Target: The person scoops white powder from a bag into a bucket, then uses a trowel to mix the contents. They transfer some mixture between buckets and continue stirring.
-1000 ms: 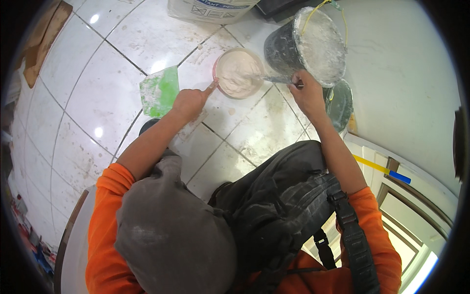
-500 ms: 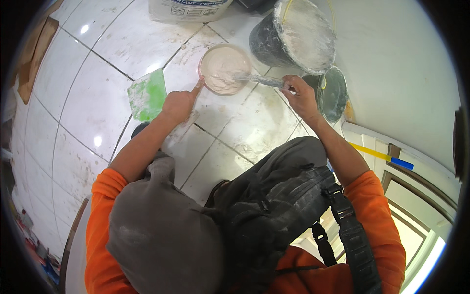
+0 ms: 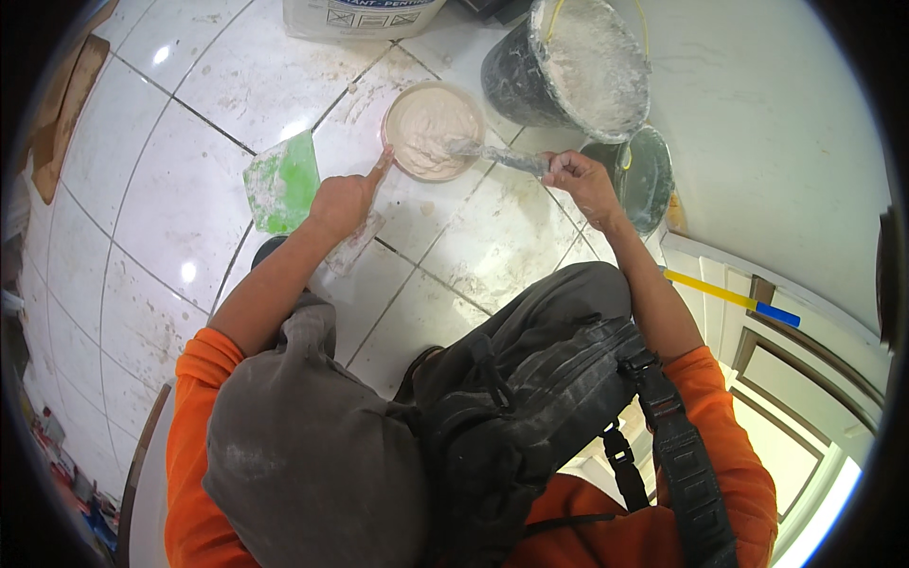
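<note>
A round, shallow bowl (image 3: 387, 128) of creamy plaster-like paste (image 3: 436, 123) stands on the tiles in front of me. My left hand (image 3: 343, 201) has its index finger stretched against the bowl's near left rim. Its other fingers are curled, and a flat pale piece (image 3: 352, 248), seemingly gripped in them, sticks out below the palm. My right hand (image 3: 582, 182) pinches the handle end of a paste-smeared putty knife (image 3: 513, 158). The knife's blade lies in the paste at the bowl's right side.
A green plate-like board (image 3: 284, 180) smeared with paste lies left of the bowl. A black bucket (image 3: 516, 80) of pale powdery material leans toward the right wall, with a dark green bucket (image 3: 649, 180) below it. Behind stands a white sack or tub (image 3: 365, 21). A yellow-and-blue stick (image 3: 724, 293) is at right.
The putty knife's blade has lifted slightly and shows more clearly above the paste. The flat piece below my left palm shows more. Both hands have barely shifted.
</note>
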{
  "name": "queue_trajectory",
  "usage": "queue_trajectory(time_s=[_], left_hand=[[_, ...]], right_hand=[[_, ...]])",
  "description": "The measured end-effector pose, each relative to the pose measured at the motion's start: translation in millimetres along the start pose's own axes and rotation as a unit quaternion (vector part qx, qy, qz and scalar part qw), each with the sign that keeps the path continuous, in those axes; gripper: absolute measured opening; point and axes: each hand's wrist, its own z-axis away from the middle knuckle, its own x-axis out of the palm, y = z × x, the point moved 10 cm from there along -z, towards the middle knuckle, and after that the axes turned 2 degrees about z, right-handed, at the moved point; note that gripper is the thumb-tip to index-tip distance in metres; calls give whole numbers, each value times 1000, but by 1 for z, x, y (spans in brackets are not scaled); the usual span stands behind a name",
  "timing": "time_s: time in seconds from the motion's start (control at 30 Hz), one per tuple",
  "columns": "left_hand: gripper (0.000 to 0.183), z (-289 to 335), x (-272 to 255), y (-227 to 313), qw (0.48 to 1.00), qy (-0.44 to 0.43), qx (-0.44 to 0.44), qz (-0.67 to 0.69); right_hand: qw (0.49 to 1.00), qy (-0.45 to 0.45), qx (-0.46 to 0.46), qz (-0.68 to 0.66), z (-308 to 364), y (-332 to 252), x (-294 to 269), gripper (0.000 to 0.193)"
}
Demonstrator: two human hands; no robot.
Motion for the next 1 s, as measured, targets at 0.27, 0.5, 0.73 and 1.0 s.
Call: queue_trajectory(time_s=[0.27,0.5,0.73,1.0], left_hand=[[99,3,-3,1,1000,-6,4,-1],[107,5,-5,1,1000,-23,1,-6],[102,2,-2,2,1000,-12,13,19],[104,1,-1,9,1000,-3,25,-15]], right_hand=[[981,-146,124,-30,1,-15,55,59],[852,-101,-109,502,-37,-116,102,44],[809,-73,-110,573,-51,-133,106,24],[885,-222,34,407,-49,-77,138,34]])
